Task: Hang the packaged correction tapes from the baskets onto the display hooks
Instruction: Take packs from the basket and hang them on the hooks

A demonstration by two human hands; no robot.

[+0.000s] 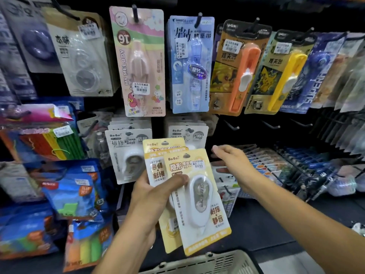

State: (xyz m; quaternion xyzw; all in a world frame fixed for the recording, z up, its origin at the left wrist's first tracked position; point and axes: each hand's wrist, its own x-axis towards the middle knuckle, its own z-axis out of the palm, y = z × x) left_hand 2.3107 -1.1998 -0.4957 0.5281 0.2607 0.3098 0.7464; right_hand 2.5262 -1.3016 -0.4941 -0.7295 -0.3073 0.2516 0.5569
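At lower centre of the frame, the left hand [156, 192] grips a small fan of yellow correction tape packs [199, 198], thumb pressed across the front card. The packs stand roughly upright, long axis running top to bottom, leaning a little to the right, their hang holes at the top edge.

The right hand [231, 161] hovers just right of the packs at centre frame — fingers loosely extended, holding nothing, not touching the cards. It is the free hand, and it sits nearest the packs' upper corners.

Above and right of the hands, bare black display hooks [233, 126] jut from the dark panel, in line with the grey packs already hung [126, 153] at centre left. The likely move is up and rightward — hole onto hook tip.

A pale basket [209, 262] shows at the bottom edge, directly below the held packs.
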